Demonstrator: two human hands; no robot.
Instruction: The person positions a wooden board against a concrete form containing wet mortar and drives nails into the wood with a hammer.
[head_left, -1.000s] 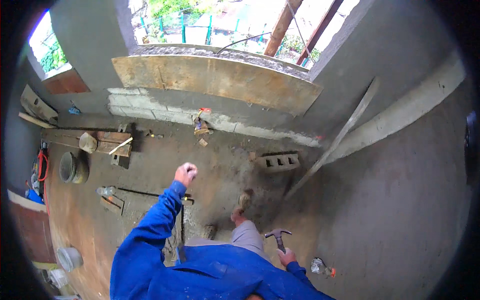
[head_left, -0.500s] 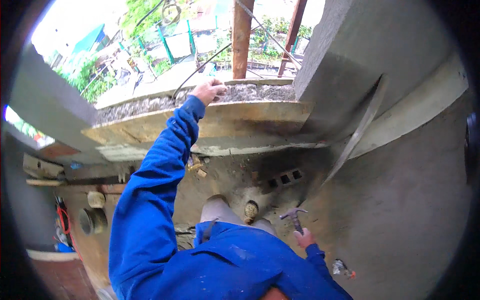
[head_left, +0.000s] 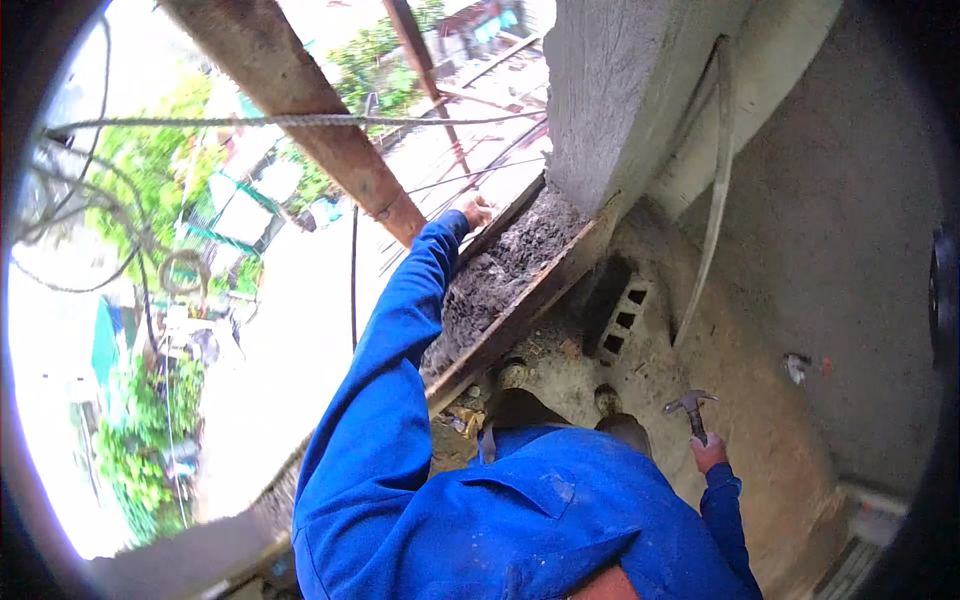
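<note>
hammer (head_left: pixel 693 408) is grasped by its handle in the fingers of the right hand (head_left: pixel 711 453), beside the blue jacket (head_left: pixel 560 500). left hand (head_left: pixel 477 211) is at the rough window ledge (head_left: pixel 515 262); whether its fingers clasp anything, i cannot tell. a hollow block (head_left: pixel 618 332) lies near the ledge.

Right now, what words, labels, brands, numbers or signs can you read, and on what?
None readable.
Hammer, blue top, hollow block: no lettering I can make out.
Small silvery item on the floor: too small and blurred to tell.
</note>
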